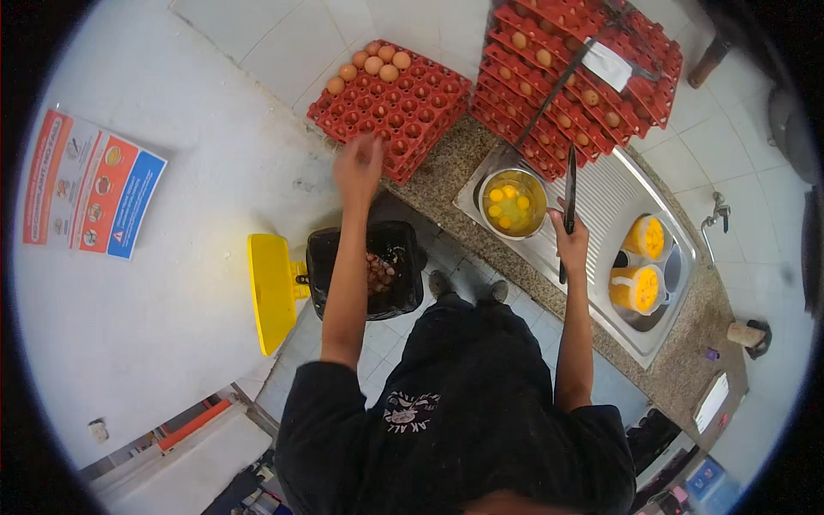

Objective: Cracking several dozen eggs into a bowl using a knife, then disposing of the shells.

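Observation:
My right hand [571,241] grips a knife [570,187], its blade pointing up the view over the sink's drainboard. Left of it stands a round metal bowl [541,215] holding cracked eggs [508,201], with several whole yolks in clear egg white. My left hand [358,168] reaches to the near edge of a stack of red egg trays [421,96]. Its fingers are bent and blurred, so whether they hold anything is unclear. Brown eggs [373,65] sit in the far corner of the top tray, and its other visible cups hold none.
Below my left arm, a black-lined bin [405,293] with a raised yellow lid [271,293] holds eggshells [381,273]. A tall stack of filled egg trays [547,84] rises behind the drainboard [605,212]. Two containers of yellow liquid [636,288] stand in the sink basin, near a tap [716,209].

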